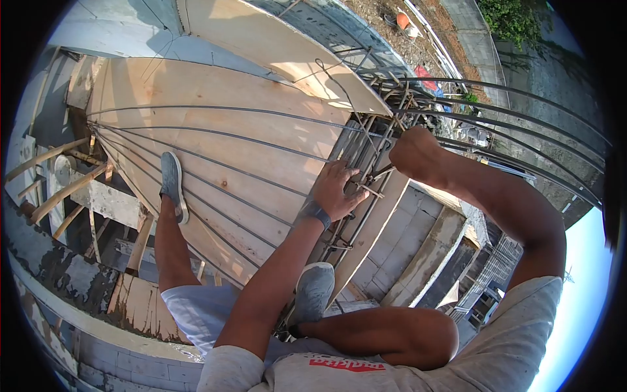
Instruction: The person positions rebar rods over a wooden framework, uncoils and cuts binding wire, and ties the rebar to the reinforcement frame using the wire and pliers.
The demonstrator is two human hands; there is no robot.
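Note:
My left hand (336, 189), with a dark watch (318, 213) on the wrist, lies over the bundled steel bars of a rebar cage (349, 225). Its fingers are spread and touch the bars. Just to the right, my right hand (416, 153) is closed in a fist above the same cage. A thin dark piece (382, 172) shows below that fist near a tie point, but what the fingers hold is hidden. Long thin rebars (225, 140) fan out from the cage toward the left across a plywood sheet (261, 98).
My shoes (173, 183) rest on the plywood and by the cage. Wooden props (65, 193) and an opening lie left. More rebars (522, 98) stick out right, over a drop to lower block walls (405, 225). A curved plywood panel (281, 39) rises at the back.

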